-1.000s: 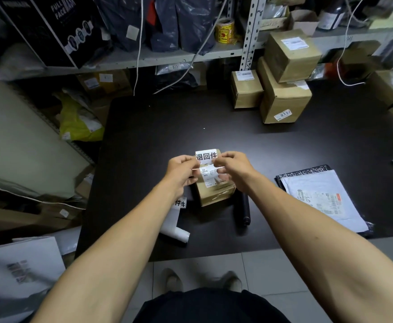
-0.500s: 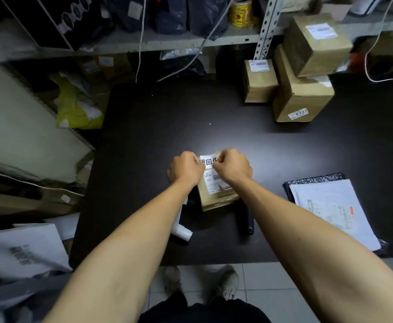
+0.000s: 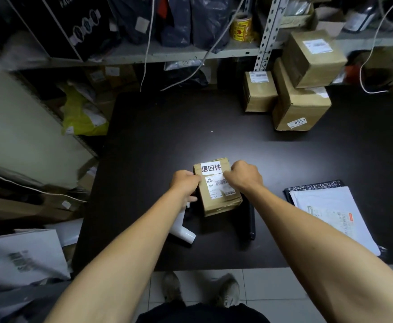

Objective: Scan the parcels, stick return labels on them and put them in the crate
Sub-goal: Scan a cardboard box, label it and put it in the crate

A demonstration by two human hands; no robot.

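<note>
While the return label (image 3: pixel 211 168) sits on the parcel (image 3: pixel 218 190), the left hand (image 3: pixel 186 184) grips its side; right hand (image 3: pixel 245 176) curled atop, grasp undeterminable.

Fingertips of the left hand (image 3: pixel 184 183) and right hand (image 3: pixel 245 176) curl out of sight; shipping label (image 3: pixel 221 186) print is illegible.

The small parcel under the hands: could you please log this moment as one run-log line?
step: labelling | small parcel: on table | return label: stuck on top | left hand: at left edge | right hand: on top
</note>
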